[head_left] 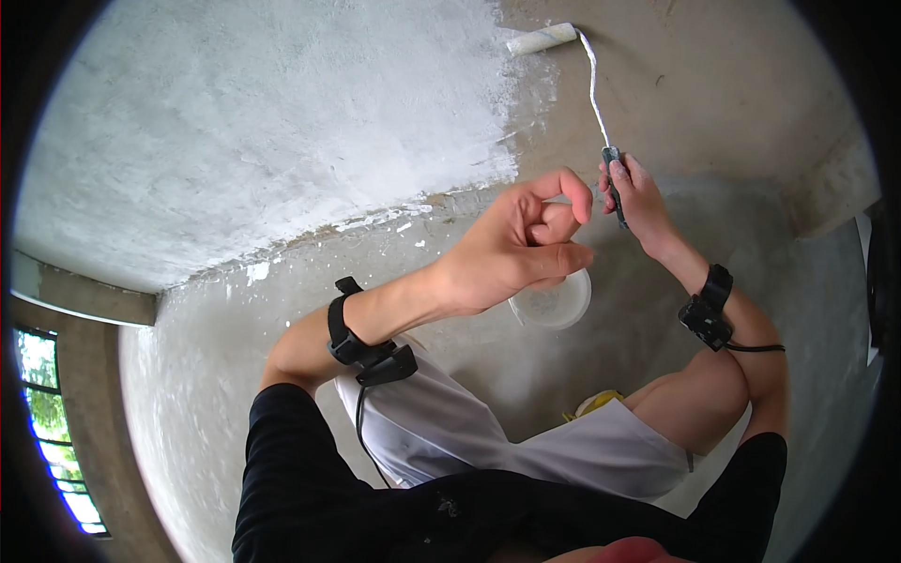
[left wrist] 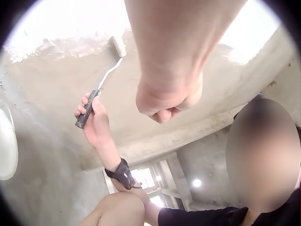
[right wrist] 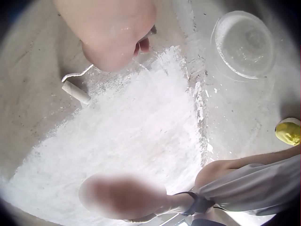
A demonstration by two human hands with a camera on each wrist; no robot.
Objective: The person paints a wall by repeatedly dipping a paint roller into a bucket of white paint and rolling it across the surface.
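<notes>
1. While one left hand (head_left: pixel 516 244) hovers nearest, its fingers are curled inward, clenched.
2. One right hand (head_left: pixel 640 199) grasps the dark handle (left wrist: pixel 88 108) of one paint roller (head_left: pixel 542 38).
3. Beyond the left hand, one round container (head_left: pixel 563 305) sits on the floor (right wrist: pixel 244 108).
4. Farthest, the paint roller's single end lies at the edge of one white-coated patch (head_left: pixel 328 103) on the wall (head_left: pixel 713 84).

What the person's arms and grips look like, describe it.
Short black sleeves; bare forearms. Each forearm wears a black strap carrying a boxy black device with a thin dark cable. The left grip and right grip are ungloved.
</notes>
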